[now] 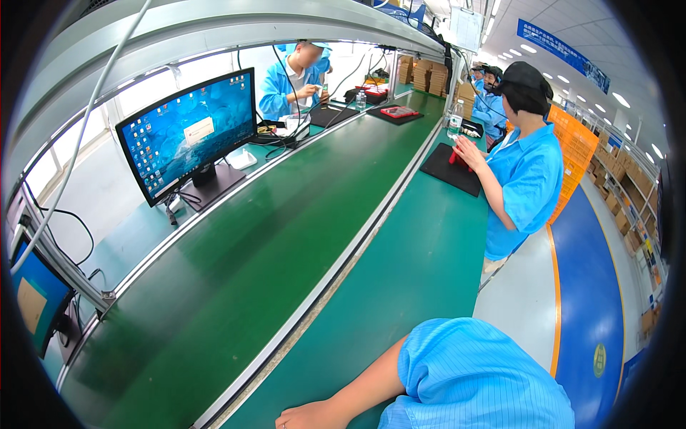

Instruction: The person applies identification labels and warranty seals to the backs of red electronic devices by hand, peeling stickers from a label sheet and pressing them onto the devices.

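My right hand (311, 415) rests low at the bottom edge of the head view, its forearm coming out of a loose blue sleeve (475, 375). It lies at or just above the light green bench top (371, 300). Most of the fingers fall outside the picture, so their pose and anything they hold stay hidden. My left hand is out of view.
A dark green conveyor belt (236, 264) runs beside the bench, edged by a metal rail (314, 289). Beyond it stands a monitor (189, 132). On my right a co-worker (525, 164) handles something over a black mat (451, 171); another person (293, 82) sits across.
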Demonstrator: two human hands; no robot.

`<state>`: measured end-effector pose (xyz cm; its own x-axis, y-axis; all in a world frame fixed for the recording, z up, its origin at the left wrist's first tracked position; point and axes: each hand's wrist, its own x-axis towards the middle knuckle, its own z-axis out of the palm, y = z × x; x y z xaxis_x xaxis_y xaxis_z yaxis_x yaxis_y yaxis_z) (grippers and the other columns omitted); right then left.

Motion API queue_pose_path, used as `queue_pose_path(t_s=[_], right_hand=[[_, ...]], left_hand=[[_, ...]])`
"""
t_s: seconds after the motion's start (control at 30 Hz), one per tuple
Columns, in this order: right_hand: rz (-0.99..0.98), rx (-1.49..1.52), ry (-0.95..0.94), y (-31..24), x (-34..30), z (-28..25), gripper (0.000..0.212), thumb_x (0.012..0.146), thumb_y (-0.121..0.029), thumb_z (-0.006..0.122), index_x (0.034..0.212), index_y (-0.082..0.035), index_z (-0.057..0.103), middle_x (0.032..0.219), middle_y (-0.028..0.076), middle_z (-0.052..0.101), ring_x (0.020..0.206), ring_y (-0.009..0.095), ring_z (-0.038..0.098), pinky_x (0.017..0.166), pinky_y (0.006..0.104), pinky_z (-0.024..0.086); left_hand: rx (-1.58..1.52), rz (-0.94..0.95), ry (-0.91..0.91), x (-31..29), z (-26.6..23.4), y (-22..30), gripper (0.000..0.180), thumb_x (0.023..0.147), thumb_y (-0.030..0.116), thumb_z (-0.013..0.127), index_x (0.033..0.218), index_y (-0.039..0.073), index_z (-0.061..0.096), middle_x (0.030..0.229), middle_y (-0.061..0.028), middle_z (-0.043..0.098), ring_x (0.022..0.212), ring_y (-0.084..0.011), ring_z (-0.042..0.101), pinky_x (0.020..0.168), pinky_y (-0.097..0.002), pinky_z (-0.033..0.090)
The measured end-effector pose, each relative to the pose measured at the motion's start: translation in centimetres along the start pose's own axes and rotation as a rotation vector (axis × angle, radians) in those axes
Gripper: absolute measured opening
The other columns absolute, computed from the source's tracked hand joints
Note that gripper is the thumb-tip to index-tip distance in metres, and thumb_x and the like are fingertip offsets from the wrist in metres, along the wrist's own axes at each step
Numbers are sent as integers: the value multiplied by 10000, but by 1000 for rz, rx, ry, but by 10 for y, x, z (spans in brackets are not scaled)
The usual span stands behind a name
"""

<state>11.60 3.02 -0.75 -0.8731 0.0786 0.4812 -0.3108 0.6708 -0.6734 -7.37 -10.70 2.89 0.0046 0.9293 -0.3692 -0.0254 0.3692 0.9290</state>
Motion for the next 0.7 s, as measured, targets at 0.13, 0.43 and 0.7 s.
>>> queue_pose_path(t_s=[0.13, 0.43, 0.7], right_hand=[[-14, 3, 14, 4, -1, 4, 129, 820, -129, 548, 915, -85, 623, 913, 85, 606, 876, 277, 554, 752, 390, 432], [-8, 7, 1, 0, 0, 0, 129, 839, -122, 533, 919, -68, 620, 923, 90, 609, 887, 272, 556, 766, 385, 424], [-4, -4, -1, -1, 0, -1, 131, 834, -109, 536, 920, -57, 620, 926, 95, 614, 888, 275, 557, 771, 387, 424]], left_hand=[[5, 7, -4, 1, -1, -1, 204, 919, 22, 458, 1052, -54, 592, 869, -83, 610, 778, -147, 564, 717, -247, 453], [-5, 9, -12, 0, 1, 1, 205, 923, 10, 446, 1050, -67, 586, 866, -90, 612, 771, -151, 564, 714, -253, 456], [27, 24, -14, 0, 1, 3, 203, 924, 9, 443, 1045, -65, 589, 860, -87, 613, 767, -153, 565, 712, -255, 456]])
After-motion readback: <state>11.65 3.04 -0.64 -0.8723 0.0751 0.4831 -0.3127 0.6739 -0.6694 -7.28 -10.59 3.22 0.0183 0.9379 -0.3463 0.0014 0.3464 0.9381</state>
